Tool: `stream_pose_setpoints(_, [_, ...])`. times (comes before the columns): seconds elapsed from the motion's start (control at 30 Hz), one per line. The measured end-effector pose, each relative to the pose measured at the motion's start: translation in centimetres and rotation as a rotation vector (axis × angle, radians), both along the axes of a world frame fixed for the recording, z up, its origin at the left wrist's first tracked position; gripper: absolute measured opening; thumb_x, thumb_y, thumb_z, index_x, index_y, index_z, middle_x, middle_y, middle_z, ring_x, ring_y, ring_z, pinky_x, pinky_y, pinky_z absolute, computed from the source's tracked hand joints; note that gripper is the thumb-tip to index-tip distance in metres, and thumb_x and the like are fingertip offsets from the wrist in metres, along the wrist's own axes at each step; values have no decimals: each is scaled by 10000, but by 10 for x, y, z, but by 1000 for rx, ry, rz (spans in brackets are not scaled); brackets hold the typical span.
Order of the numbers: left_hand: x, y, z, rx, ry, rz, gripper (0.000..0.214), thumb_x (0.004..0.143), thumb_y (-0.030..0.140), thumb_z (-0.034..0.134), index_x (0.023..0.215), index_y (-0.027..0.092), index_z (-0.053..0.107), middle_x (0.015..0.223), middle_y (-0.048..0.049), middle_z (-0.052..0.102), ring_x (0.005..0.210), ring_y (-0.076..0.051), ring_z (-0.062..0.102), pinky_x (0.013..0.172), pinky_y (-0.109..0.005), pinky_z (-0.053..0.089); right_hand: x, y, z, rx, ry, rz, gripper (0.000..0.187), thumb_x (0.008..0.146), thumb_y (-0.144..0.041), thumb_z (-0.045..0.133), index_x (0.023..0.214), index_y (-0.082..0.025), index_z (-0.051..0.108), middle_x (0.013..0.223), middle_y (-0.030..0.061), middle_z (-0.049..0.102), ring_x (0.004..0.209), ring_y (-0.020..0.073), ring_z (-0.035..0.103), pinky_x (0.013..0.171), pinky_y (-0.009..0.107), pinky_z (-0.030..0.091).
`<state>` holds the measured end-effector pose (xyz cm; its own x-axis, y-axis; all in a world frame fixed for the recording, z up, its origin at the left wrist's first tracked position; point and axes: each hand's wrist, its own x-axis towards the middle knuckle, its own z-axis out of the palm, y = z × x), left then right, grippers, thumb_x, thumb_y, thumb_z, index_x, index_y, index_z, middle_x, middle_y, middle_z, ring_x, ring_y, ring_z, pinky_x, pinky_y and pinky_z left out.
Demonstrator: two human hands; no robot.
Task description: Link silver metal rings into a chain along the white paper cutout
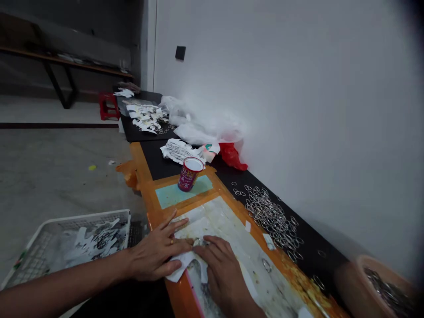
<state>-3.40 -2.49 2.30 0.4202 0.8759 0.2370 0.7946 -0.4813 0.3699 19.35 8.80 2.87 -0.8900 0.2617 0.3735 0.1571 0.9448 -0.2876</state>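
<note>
My left hand (160, 252) lies with its fingers spread on a white cut-out sheet (185, 261), its index finger reaching toward a metal ring (197, 241). My right hand (222, 269) is bent over the same spot, fingers close together, with the fingertips at the ring. Part of the ring is hidden under those fingertips. The sheet rests on a stained whitish work surface (228, 221) at the table's near edge. Beyond my hands, a purple-red can (189, 176) with an open top stands on a pale blue patch (165, 196).
A heap of metal rings (271, 216) lies along the wall side. A pinkish tub (374, 269) holds more metal pieces at the right. On the floor side, a white basket (89, 216) contains white cut-outs. Stacked white pieces (179, 151) and plastic bags (205, 130) lie farther back.
</note>
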Motion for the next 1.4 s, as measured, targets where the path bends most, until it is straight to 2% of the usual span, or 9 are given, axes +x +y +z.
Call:
stream_pose_setpoints(0.17, [4,-3,-2,-13,-65,51,432,983,272,446,1414,253,474,1410,5,601,1520,-267,121,1215,-542,-122,-1,-5,5,60,-34,28,471,806,12,455,1156,-235,651,935,67,701,1087,287,571,944,462,433])
stream_pose_setpoints(0.3, [12,-10,1,-15,-223,146,374,983,284,462,1339,293,576,1405,-28,603,1492,-276,236,1226,-560,3,-3,-8,-4,156,-35,19,469,805,9,514,1175,-249,644,983,55,715,1104,284,573,977,463,394])
stream_pose_setpoints(0.4, [17,-13,4,-58,-357,199,353,989,333,465,1310,339,611,1428,-17,582,1476,-263,278,1226,-545,-20,-5,-8,-14,180,-9,12,414,800,-46,605,1152,-259,651,994,46,718,1117,279,579,1007,455,370])
stream_pose_setpoints(0.6, [21,0,3,-90,-499,373,592,984,376,449,1538,239,293,1384,-115,605,1338,-279,482,1211,-547,100,-9,-9,-14,188,-25,7,306,809,-40,597,1006,-258,683,941,39,716,1116,260,582,996,424,385])
stream_pose_setpoints(0.77, [22,10,0,-124,-573,483,646,930,400,507,1518,188,345,1196,-117,695,1178,-280,593,1117,-471,333,-9,-13,-6,180,-55,10,332,804,-15,553,1007,-240,691,948,45,716,1134,253,573,978,409,398])
stream_pose_setpoints(0.87, [22,12,5,-132,-586,503,602,938,385,459,1500,188,377,1241,-113,674,1172,-275,597,1024,-415,430,-8,-16,-2,176,-107,-4,342,809,-31,536,1036,-230,698,979,61,715,1152,256,562,994,413,395])
stream_pose_setpoints(1.0, [27,14,12,-101,-529,550,742,793,235,581,1498,204,354,1333,-115,599,1274,-294,496,1096,-436,344,-7,-19,3,166,-148,-17,383,785,-31,532,1077,-213,701,992,76,712,1177,261,550,1025,416,384])
stream_pose_setpoints(1.2, [32,22,18,-229,-384,474,780,640,202,673,1395,161,484,1156,-113,680,1159,-336,564,1000,-432,432,-6,-20,10,142,-198,-5,521,732,2,493,1170,-212,677,971,84,716,1216,272,532,1043,434,397])
stream_pose_setpoints(1.4, [46,29,24,-260,-356,480,777,626,104,609,1385,193,467,1174,-103,673,1164,-320,565,1000,-421,426,3,-7,-11,81,-53,-89,604,661,36,444,1215,-155,593,1247,137,628,1189,251,557,1020,394,470])
